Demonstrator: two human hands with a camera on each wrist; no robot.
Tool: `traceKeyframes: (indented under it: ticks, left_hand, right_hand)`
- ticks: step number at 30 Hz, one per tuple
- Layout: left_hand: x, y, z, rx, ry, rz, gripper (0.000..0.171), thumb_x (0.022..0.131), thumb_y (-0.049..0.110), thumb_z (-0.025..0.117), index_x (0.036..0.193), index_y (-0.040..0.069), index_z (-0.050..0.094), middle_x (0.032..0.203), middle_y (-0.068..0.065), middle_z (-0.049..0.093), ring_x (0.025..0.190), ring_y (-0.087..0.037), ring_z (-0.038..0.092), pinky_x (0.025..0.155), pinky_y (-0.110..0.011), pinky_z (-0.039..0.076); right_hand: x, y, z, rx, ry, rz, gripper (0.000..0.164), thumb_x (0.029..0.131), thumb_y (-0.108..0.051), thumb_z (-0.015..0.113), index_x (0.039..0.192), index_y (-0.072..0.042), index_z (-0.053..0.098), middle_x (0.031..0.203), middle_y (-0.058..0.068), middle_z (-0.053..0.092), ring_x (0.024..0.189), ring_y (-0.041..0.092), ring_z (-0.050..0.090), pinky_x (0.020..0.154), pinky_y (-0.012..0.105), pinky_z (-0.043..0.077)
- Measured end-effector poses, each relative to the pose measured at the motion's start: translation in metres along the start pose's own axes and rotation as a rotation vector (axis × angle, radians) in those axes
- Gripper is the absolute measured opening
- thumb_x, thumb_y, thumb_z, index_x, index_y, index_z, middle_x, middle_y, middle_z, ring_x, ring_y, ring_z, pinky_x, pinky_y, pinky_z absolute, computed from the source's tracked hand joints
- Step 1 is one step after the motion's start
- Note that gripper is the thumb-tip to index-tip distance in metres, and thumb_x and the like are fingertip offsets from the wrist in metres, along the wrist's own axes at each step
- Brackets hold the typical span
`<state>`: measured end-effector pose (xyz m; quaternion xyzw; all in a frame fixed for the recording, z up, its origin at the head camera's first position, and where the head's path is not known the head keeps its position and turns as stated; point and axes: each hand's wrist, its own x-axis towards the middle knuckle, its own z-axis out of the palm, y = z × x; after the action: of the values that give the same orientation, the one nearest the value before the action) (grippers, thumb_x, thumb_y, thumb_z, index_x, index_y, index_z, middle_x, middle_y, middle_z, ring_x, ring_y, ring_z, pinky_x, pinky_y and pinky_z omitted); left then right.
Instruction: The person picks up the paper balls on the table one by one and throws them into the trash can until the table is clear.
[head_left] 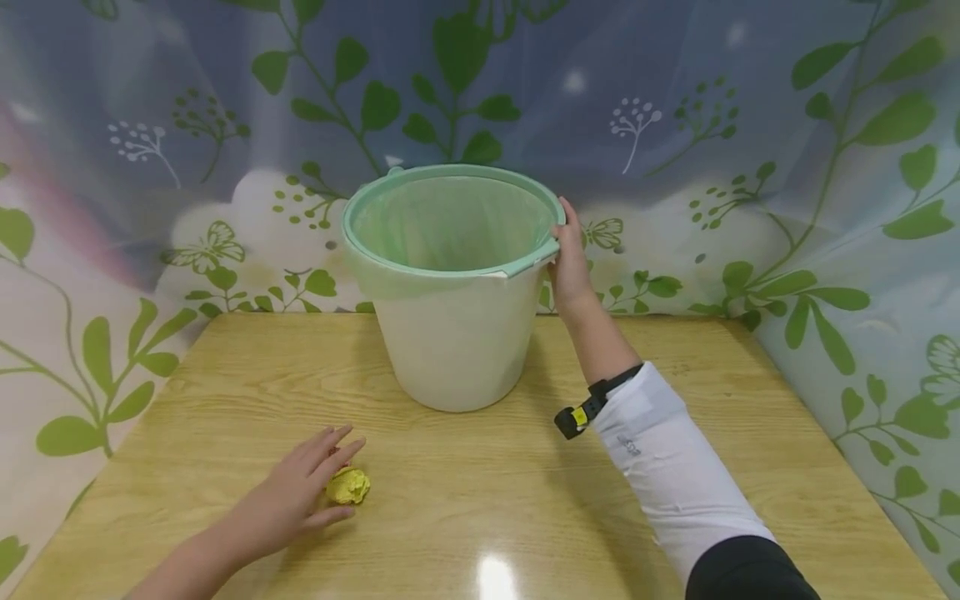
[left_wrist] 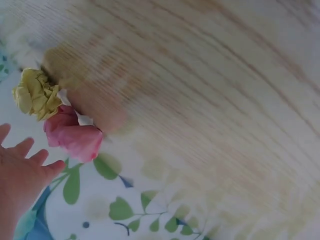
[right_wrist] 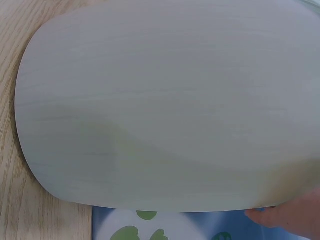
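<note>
A pale bucket with a green rim [head_left: 465, 333] stands upright toward the back of the wooden table. My right hand [head_left: 573, 271] holds its right side at the rim, fingers around the edge. In the right wrist view the bucket wall [right_wrist: 165, 110] fills most of the picture, with part of the right hand [right_wrist: 290, 215] at the corner. My left hand [head_left: 292, 492] hovers low at the front left, fingers spread, beside a crumpled yellow paper ball [head_left: 349, 486]. A crumpled pink paper piece [left_wrist: 75, 134] touches the yellow one in the left wrist view; the hand mostly hides it in the head view.
The wooden table [head_left: 637, 500] reaches back to a patterned cloth backdrop [head_left: 675, 208] with green leaves. The same cloth hangs along the left and right sides. A black strap with a small device [head_left: 573, 421] is around my right wrist.
</note>
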<state>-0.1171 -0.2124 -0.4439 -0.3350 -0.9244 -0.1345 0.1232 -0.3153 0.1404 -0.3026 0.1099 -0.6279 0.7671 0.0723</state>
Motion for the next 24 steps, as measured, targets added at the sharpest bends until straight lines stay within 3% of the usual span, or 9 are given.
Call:
traceKeyframes:
  ticks: [11,19,24]
  left_hand:
    - [-0.001,-0.005,0.017,-0.01,-0.1,-0.036,0.071,0.08,0.038,0.075,0.14,0.012,0.048,0.144,-0.016,0.046,0.131,-0.043,0.041,0.099,-0.065,0.037]
    - [0.008,-0.007,0.026,0.079,-0.101,0.066,0.057,0.084,0.04,0.071,0.133,0.015,0.054,0.136,-0.009,0.053,0.128,-0.036,0.046,0.099,-0.057,0.04]
    - [0.017,-0.008,0.028,0.084,-0.14,0.054,0.046,0.087,0.038,0.068,0.126,0.017,0.054,0.127,-0.004,0.056,0.126,-0.033,0.047,0.101,-0.054,0.039]
  right_hand:
    - [0.0,-0.001,0.0,-0.004,0.005,-0.002,0.071,0.088,-0.021,0.03,0.156,-0.014,0.009,0.159,0.006,0.018,0.139,0.019,0.025,0.115,0.043,0.022]
    - [-0.002,-0.001,0.0,-0.021,-0.003,0.007,0.071,0.089,-0.022,0.029,0.156,-0.016,0.008,0.159,0.005,0.017,0.141,0.02,0.025,0.116,0.043,0.021]
    - [-0.002,-0.001,0.0,-0.022,-0.002,0.011,0.069,0.09,-0.023,0.027,0.156,-0.017,0.008,0.16,0.005,0.017,0.142,0.021,0.024,0.117,0.044,0.02]
